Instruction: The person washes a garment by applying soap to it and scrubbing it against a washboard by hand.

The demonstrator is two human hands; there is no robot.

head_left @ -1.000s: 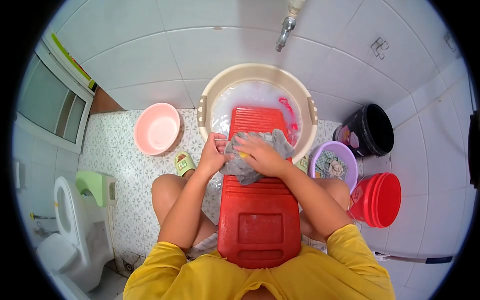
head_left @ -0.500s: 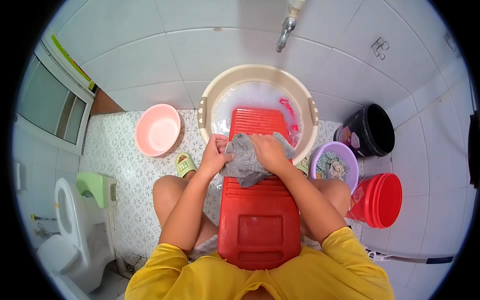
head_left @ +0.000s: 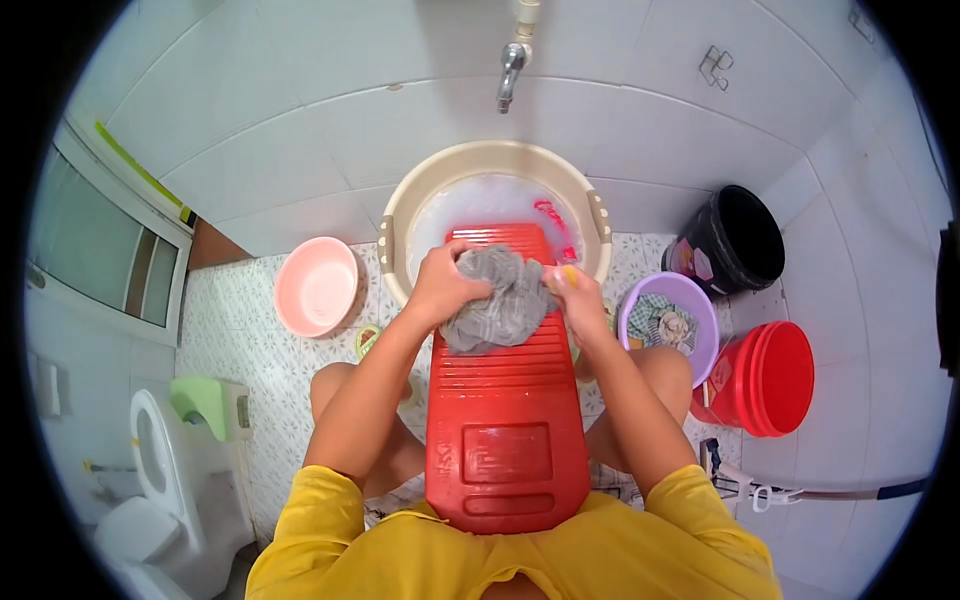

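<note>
With handling seemingly unfinished, the left hand (head_left: 447, 287) clutched the grey cloth (head_left: 497, 308) bunched over the red washboard (head_left: 508, 385), the right hand (head_left: 582, 302) gripped the cloth's edge and a yellow piece (head_left: 571, 275), and a pink-red item (head_left: 549, 212) lay untouched in the basin (head_left: 480, 153).

Can't see much of the left hand's (head_left: 440, 287) fingertips, they're lost in the grey cloth (head_left: 497, 305), which also covers a chunk of the red board's (head_left: 507, 420) ridges. There's a yellow bit (head_left: 570, 274) at the right hand (head_left: 582, 300), too small to tell what it is. The tub's (head_left: 495, 150) near rim is blocked by the board and arms, and the water's so cloudy I can't make out the bottom or what the pink thing (head_left: 550, 213) is. Slippers (head_left: 367, 340) are partly behind the legs, the bucket label (head_left: 694, 260) is unreadable, and the tap's pipe (head_left: 527, 12) and yellow shirt (head_left: 420, 555) get cropped.
</note>
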